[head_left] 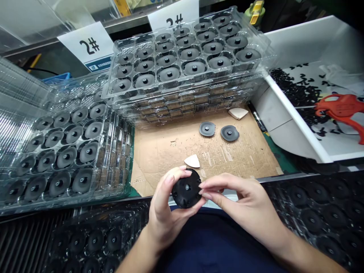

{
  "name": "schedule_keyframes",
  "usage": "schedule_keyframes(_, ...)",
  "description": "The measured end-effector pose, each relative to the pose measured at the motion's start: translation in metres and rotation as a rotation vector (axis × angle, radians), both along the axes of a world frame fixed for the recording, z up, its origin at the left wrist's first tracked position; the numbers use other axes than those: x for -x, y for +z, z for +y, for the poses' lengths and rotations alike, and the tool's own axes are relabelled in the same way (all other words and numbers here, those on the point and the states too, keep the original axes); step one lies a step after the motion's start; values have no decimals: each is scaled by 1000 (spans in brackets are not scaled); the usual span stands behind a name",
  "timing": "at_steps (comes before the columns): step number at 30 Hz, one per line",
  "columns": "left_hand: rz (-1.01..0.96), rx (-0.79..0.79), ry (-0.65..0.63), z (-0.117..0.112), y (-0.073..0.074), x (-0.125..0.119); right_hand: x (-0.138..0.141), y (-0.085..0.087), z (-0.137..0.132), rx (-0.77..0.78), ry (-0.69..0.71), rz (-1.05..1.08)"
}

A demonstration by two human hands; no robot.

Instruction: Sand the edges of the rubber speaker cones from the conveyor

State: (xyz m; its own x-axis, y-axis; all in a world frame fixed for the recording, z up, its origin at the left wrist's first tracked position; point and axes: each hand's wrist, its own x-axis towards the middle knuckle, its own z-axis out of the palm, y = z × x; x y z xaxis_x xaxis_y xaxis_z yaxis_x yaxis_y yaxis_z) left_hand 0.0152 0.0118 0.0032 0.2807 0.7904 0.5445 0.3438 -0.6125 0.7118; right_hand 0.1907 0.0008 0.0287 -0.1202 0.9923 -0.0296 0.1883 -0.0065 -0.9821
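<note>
Okay, head-cam obs, largest first: tall stack of clear plastic blister trays [184, 102] at centre-back, top tray loaded w/ grey discs w/ central pegs; second loaded tray stack [68, 151] to L. More trays of dark discs lie low at front L [93, 239] and front R [313, 220]. White bin [295, 117] at R holds loose small black pieces [295, 91] and a red plastic part [339, 108]. "2#" label card [85, 45] stands behind the trays. Cardboard sheet [170, 151] covers the bench between the stacks; on it lie grey disc [207, 129] just beside grey disc [229, 133], apart from white triangular piece [192, 161]. Black disc [187, 188] is held in the air just past the cardboard's front edge, above the person's navy lap [216, 242]. L hand [166, 208] grasps it, curled around its L side; R hand [241, 197] pinches its R rim between fingertips [202, 191], rest of fingers loosely bent. Neither hand is clenched. Judgement: disc looks light and stiff, prob moulded plastic or rubber, material can't be confirmed; matte face may not slip much. Rim looks like best hold, clear of centre hub [187, 187].
</note>
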Motion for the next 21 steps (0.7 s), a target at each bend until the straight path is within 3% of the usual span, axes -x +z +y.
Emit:
schedule_keyframes(9, 10, 18, 24, -1, -2, -1, 1, -8, 1, 132, -29, 209)
schedule_keyframes(17, 67, -70, 35, 3, -5, 0, 4, -9, 4, 127, -18, 187)
schedule_keyframes(21, -3, 9, 28, 2, -7, 3, 2, -13, 7, 180, 18, 242)
